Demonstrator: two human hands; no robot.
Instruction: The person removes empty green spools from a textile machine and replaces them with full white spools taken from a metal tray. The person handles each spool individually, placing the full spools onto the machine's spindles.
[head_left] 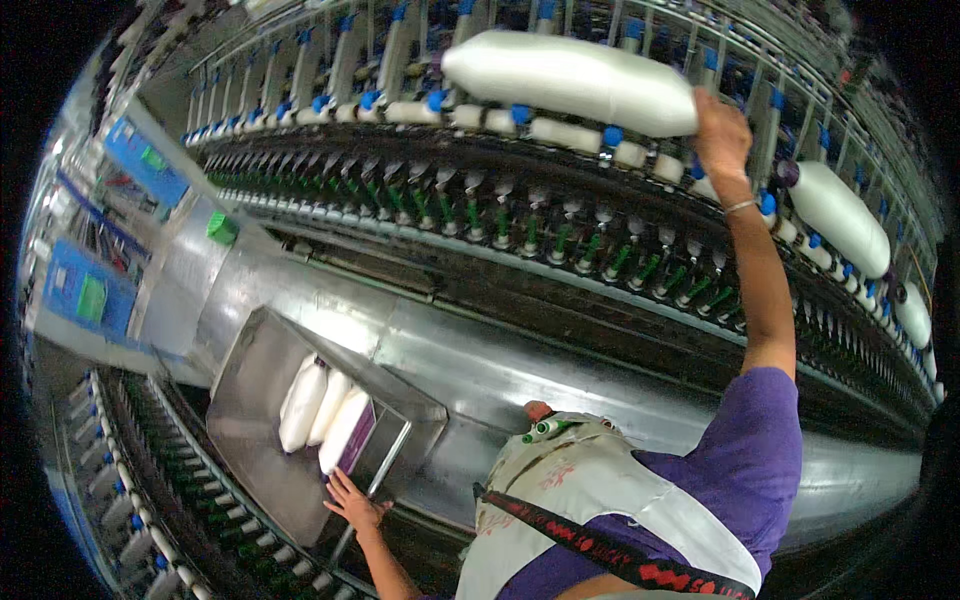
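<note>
A large white roving bobbin (pixel 575 85) lies tilted across the upper part of the spinning frame. My right hand (pixel 722 135) is closed around its right end, with the arm stretched far up. Low on the left, my left hand (pixel 355 503) is open, fingers spread. Its fingertips are at the lower end of a white roving bobbin (pixel 345 430) in a metal cart (pixel 240 420); whether they touch it I cannot tell. Beside that one lie two more white bobbins (pixel 303 405), and a purple piece (pixel 365 432) shows along its right side.
More full bobbins (pixel 840 220) hang on the right of the frame. Below runs a row of dark spindles with green parts (pixel 535 235). A second machine (pixel 150 510) stands at lower left, near blue panels (pixel 145 160). A shiny floor (pixel 450 340) lies between the machines.
</note>
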